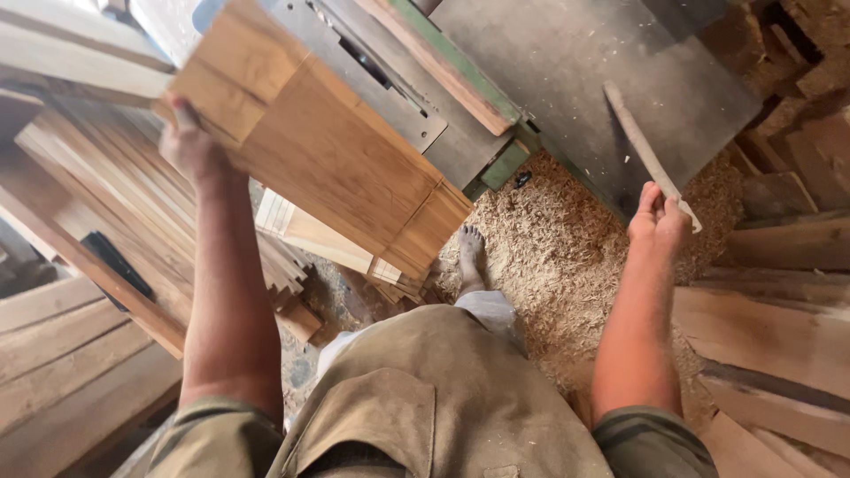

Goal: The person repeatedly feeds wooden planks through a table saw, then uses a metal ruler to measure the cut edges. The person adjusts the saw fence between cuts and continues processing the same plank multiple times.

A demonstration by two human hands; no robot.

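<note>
Over the sawdust (540, 257), our left hand (190, 146) grips a board (328, 150), its long axis slanting from upper left down to lower right. Our right hand (657, 217) clasps a thin strip (646, 150) pointing up-left over the saw table (584, 71).

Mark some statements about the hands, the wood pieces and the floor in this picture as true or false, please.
1. The left hand holds a wide wooden panel. True.
2. The right hand is empty. False: its grip is on a thin wooden strip.
3. Sawdust covers the floor beside the bare foot. True.
4. The wooden panel lies flat on the floor. False: it is lifted, above the machine table.
5. Both hands hold the same piece. False: each hand holds its own piece, far apart.
</note>
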